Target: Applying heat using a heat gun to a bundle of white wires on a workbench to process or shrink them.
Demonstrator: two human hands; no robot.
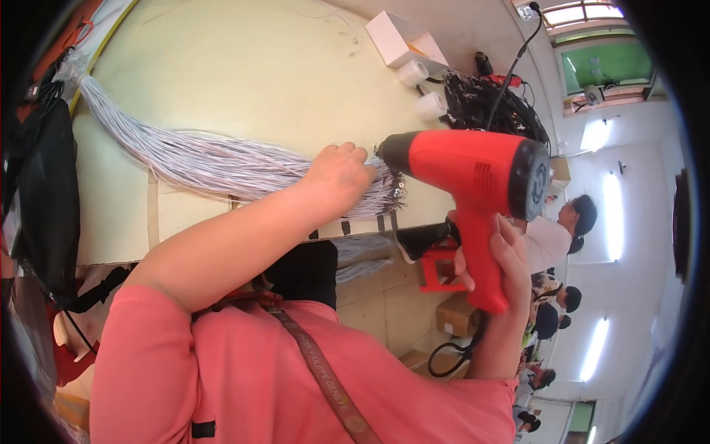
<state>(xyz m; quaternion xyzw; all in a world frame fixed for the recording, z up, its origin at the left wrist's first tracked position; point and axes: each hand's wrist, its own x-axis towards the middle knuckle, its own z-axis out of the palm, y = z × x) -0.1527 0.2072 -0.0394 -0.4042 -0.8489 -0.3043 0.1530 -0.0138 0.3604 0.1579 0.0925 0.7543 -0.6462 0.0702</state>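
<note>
Red plastic heat gun gripped in my right hand, nozzle at 9 o'clock toward the pale grey wire bundle my left hand clamps; looks mid-job.

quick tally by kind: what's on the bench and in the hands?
Red heat gun, held in the right hand: 1
Bundle of grey-white wires, gripped near its end by the left hand: 1
White tape rolls: 2
White open box: 1
Pile of black cables: 1
Total: 6
</note>
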